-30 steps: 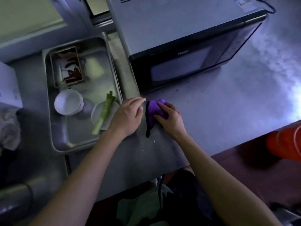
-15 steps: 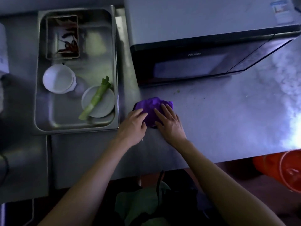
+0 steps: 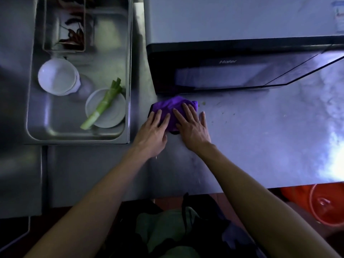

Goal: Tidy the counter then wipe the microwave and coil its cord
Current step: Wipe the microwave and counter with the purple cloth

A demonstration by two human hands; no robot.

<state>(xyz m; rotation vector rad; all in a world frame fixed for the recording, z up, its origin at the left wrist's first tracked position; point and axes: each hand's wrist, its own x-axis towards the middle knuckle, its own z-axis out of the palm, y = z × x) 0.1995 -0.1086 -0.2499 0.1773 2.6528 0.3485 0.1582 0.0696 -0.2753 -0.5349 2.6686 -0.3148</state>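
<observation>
Microwave (image 3: 232,71) blocks ahead, tray (image 3: 128,90) left (counter (image 3: 260,136) rightward lies open).

Dim bluish light, glare at right on steel counter (image 3: 260,146), orange bucket (image 3: 323,203) below

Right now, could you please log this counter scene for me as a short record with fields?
left hand: flat, fingers on the purple cloth
right hand: flat, pressing the cloth
cloth: on the counter, just before the microwave
tray: left of microwave, holding white bowl, plate with green onion, container of chillies
crumbs: right of cloth
</observation>
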